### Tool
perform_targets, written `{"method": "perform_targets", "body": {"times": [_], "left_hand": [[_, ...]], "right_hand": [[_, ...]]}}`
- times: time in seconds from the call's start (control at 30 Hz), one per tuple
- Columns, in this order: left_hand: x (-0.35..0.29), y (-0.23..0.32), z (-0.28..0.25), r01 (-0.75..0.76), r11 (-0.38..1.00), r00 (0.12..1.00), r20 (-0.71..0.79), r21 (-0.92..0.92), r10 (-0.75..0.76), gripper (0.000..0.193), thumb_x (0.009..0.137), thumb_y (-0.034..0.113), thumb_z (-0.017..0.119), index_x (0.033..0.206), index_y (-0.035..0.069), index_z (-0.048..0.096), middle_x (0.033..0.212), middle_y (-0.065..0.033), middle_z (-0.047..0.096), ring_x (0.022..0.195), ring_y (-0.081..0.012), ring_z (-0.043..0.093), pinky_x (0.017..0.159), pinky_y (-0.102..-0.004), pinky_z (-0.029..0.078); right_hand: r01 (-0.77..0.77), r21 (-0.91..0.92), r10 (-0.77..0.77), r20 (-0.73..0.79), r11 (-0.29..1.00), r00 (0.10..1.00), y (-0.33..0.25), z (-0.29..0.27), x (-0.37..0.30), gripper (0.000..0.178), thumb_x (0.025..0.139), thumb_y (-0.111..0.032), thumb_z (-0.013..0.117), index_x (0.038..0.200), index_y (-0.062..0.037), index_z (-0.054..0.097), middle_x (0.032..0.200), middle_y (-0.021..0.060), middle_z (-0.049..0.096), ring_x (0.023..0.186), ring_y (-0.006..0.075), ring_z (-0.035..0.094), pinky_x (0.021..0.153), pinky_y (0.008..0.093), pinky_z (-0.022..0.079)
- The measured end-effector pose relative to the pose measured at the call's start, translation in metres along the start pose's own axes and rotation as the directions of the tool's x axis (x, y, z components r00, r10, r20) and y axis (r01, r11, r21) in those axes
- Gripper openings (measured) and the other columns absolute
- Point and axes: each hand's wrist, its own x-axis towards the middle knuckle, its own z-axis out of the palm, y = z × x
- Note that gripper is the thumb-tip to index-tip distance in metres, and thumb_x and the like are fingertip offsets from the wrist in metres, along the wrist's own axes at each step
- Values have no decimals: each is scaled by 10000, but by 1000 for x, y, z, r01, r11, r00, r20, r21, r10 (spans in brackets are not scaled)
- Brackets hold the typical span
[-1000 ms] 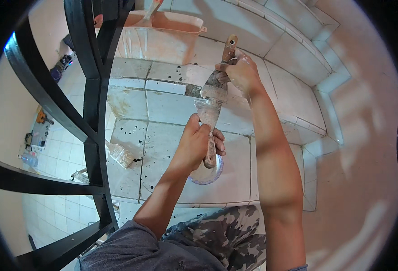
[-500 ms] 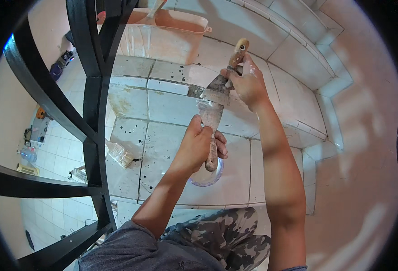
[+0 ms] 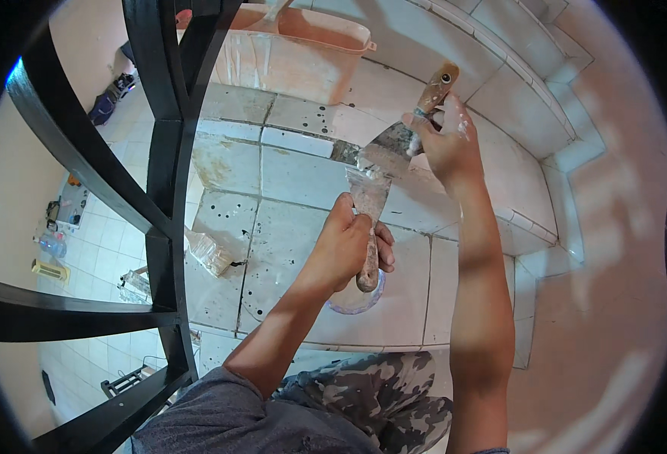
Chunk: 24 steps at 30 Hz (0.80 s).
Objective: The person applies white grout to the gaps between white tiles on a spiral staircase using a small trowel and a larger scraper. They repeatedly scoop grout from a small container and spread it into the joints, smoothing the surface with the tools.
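Two putty knives meet blade to blade in front of me. My left hand (image 3: 346,244) is closed round the worn handle of the smaller putty knife (image 3: 370,195), its blade pointing away from me and smeared with pale paste. My right hand (image 3: 450,144) grips a wider putty knife (image 3: 391,146) with a wooden handle, the handle tilted up to the far right and the blade angled down to the left. Its edge touches or nearly touches the smaller blade, with white paste at the contact. White paste also marks my right thumb area.
A pinkish plastic tub (image 3: 288,64) with a tool handle in it stands on the tiled step beyond. A black metal railing (image 3: 168,163) rises at left. A paint-stained brush-like item (image 3: 209,251) and a round pale container (image 3: 358,300), partly hidden, lie on the near tread.
Both hands and knives appear further right in the picture, as does the whole stair, so my view has shifted left. The wider knife's blade has turned slightly against the smaller one.
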Motion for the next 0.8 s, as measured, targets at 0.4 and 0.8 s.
{"method": "perform_targets", "body": {"times": [0.4, 0.8], "left_hand": [[1, 0, 3, 22, 999, 1000, -12, -27, -22, 148, 994, 55, 318, 1136, 42, 357, 830, -172, 577, 554, -226, 593, 488, -364, 516], [0, -1, 2, 9, 1000, 1000, -28, -4, -9, 177, 994, 52, 315, 1160, 31, 370, 829, -167, 577, 550, -210, 585, 475, -350, 501]], "right_hand": [[35, -12, -36, -73, 999, 997, 0, 8, -16, 321, 858, -122, 715, 1086, -12, 518, 770, 122, 683, 606, 194, 660, 572, 328, 514], [15, -57, -20, -93, 998, 995, 5, 5, -17, 302, 861, -134, 726, 1056, -19, 527, 722, 98, 666, 562, 162, 633, 535, 320, 490]]}}
